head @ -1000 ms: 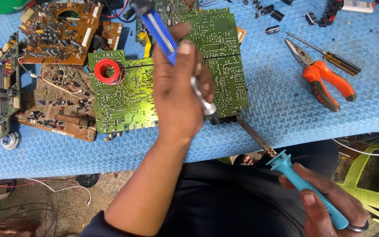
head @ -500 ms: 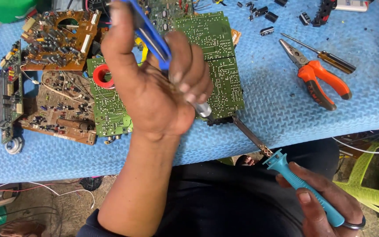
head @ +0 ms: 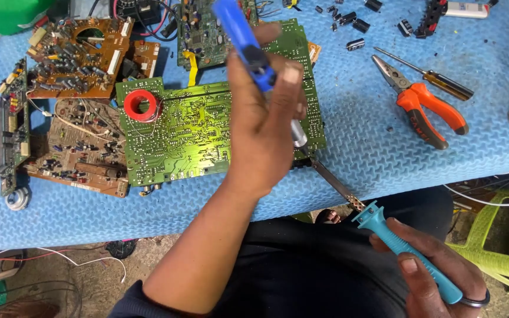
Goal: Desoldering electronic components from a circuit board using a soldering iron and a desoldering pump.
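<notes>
My left hand (head: 263, 132) is raised over a large green circuit board (head: 178, 138) and grips a blue desoldering pump (head: 240, 32), metal tip pointing down at the board's right side. My right hand (head: 437, 274), low at the right off the table edge, holds a teal-handled soldering iron (head: 399, 244). Its long metal shaft (head: 331, 179) reaches up to the board's lower right corner, under my left hand. A red ring of solder wire (head: 141, 106) lies on the board's left part.
Everything rests on a blue mat (head: 354, 147). Brown circuit boards (head: 78, 59) lie at the left, another green board (head: 198, 29) at the back. Orange-handled pliers (head: 422, 109) and a screwdriver (head: 437, 82) lie at the right. Small loose parts (head: 354, 23) are scattered behind. A green chair (head: 502, 247) stands below right.
My left hand with the pump swung left, then came back right over the board's right side, fingers tighter on the pump. The right hand and iron stayed nearly still.
</notes>
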